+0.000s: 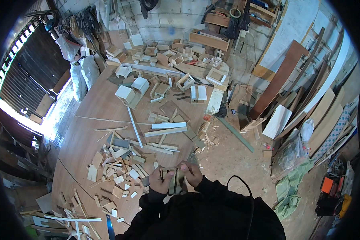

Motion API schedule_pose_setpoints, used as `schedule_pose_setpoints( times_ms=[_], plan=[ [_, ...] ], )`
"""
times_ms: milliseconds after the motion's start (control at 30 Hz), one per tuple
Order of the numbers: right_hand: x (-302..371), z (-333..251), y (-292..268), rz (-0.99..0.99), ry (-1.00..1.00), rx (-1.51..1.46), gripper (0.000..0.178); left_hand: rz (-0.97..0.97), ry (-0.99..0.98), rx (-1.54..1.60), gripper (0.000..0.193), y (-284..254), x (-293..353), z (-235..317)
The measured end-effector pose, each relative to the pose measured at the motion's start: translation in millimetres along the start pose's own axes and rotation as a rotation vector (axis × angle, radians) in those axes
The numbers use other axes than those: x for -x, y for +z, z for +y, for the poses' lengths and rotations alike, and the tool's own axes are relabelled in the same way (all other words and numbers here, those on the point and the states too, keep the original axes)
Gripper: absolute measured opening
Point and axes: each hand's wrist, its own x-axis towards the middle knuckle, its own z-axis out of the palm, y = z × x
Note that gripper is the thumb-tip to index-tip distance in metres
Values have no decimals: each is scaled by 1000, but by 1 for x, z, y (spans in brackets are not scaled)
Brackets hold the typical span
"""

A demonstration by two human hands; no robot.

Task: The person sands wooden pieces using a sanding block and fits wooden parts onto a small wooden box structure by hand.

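Note:
Close to my body, both hands hold a small wooden assembly (177,185) of brownish slats, possibly a little box or frame; its exact kind is too small to make out. My left hand (160,182) grips its left side. On the upper right edge, my right hand (192,174) has its fingers closed. Just left of my hands, a heap of wood offcuts (119,179) lies on the brown tabletop (78,150). Beyond them are a white-faced strip (169,125) and a long thin white strip (135,127).
Several small wooden boxes (125,94) and toy-like pieces crowd the table's far end. A blue saw blade (110,227) lies near the front edge. Boards (278,80) lean against the right wall. Scraps, a green strip (236,134) and a green cloth (291,188) lie on the floor.

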Motion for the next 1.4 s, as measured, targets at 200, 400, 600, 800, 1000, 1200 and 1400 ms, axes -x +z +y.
schedule_pose_setpoints(
  times_ms=[200, 400, 600, 800, 1000, 1200, 1400],
  plan=[
    [-7, -11, -35, -144, -243, -41, 36, -55, -136, 98, 36, 18, -5, 23],
    [-9, -29, -66, -366, -426, 219, 35, -109, -36, -14, 35, 27, -4, 21],
    [6, -29, -76, -278, -384, 247, 41, -60, -104, -47, 44, 47, 2, 26],
    [21, -36, -83, -258, -241, 286, 47, 73, -98, -84, 64, 63, 16, 24],
    [27, -28, -82, -501, -132, 400, 46, 281, -72, -92, 66, 74, 25, 29],
    [38, -9, -76, -535, -179, 415, 45, 338, -157, 10, 59, 69, 45, 10],
    [53, -6, -66, -735, -46, 435, 50, 419, -165, 118, 50, 67, 54, 7]
  ],
)
